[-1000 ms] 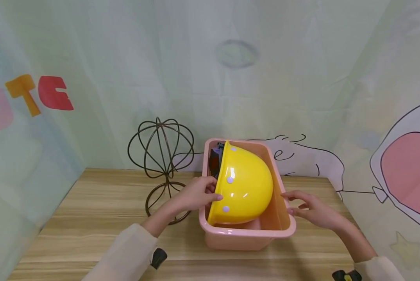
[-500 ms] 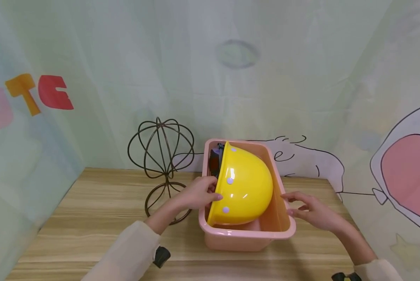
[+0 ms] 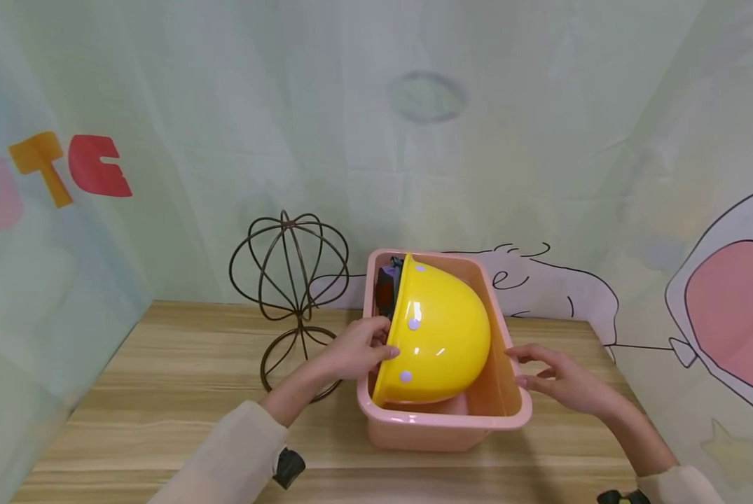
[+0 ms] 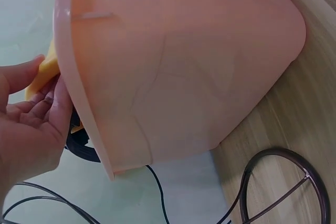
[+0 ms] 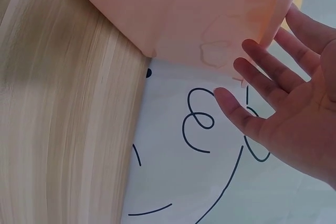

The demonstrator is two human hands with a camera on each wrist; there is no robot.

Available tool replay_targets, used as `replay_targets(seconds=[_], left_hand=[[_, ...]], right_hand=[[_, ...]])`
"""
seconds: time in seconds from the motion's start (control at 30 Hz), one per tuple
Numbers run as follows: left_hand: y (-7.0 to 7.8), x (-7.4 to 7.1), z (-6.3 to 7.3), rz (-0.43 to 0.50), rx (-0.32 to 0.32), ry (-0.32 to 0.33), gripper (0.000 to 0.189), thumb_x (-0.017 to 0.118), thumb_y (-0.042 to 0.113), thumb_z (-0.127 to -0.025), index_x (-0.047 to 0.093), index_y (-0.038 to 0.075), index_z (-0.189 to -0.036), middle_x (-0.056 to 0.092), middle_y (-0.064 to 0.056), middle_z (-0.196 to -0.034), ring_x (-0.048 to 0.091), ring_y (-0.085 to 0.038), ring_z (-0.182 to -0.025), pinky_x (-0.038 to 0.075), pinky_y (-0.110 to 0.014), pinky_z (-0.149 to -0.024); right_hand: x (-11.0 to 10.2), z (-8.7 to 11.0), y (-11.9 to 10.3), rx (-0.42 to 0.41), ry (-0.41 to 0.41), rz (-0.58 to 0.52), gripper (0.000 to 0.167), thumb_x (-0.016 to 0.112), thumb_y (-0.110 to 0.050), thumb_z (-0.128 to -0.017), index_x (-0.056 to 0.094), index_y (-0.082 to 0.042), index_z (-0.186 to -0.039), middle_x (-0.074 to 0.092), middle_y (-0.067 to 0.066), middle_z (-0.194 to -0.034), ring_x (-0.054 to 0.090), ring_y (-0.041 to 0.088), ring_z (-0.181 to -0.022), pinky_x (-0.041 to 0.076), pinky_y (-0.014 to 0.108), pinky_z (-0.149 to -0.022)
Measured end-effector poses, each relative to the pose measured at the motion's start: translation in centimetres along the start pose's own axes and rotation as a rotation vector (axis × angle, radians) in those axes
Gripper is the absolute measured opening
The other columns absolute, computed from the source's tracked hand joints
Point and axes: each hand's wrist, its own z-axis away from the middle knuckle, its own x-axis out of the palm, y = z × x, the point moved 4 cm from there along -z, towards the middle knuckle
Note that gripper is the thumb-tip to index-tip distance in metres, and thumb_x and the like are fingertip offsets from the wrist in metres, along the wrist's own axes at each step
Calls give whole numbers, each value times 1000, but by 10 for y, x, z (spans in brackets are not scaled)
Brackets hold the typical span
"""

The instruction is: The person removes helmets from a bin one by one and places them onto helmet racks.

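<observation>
A yellow hard hat (image 3: 445,329) with pale round studs lies on its side in a pink plastic bin (image 3: 439,420), its open side facing left. My left hand (image 3: 356,350) reaches over the bin's left wall and pinches the hat's brim between thumb and fingers. In the left wrist view the yellow brim (image 4: 48,69) shows between thumb and fingers. My right hand (image 3: 562,381) is at the bin's right rim, fingertips touching it, fingers loosely extended. Dark strap-like parts (image 3: 385,290) show beside the brim; the hat's inside is hidden.
A dark wire stand (image 3: 298,311) with a round cage top stands left of the bin, close to my left forearm. The bin sits on a wood-grain table (image 3: 181,392). A printed cloth backdrop (image 3: 351,140) rises right behind the table and along its sides.
</observation>
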Motion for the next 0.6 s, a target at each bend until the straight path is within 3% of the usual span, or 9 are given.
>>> replay_targets(seconds=[0.6], left_hand=[[-1, 0, 0, 35, 19, 24, 16, 57, 8, -90, 54, 0, -104, 53, -8, -87, 52, -20, -76, 52, -27, -65]], right_hand=[[1, -1, 4, 11, 18, 16, 42, 63, -25, -86, 53, -8, -124, 56, 12, -121, 46, 40, -110, 47, 53, -78]])
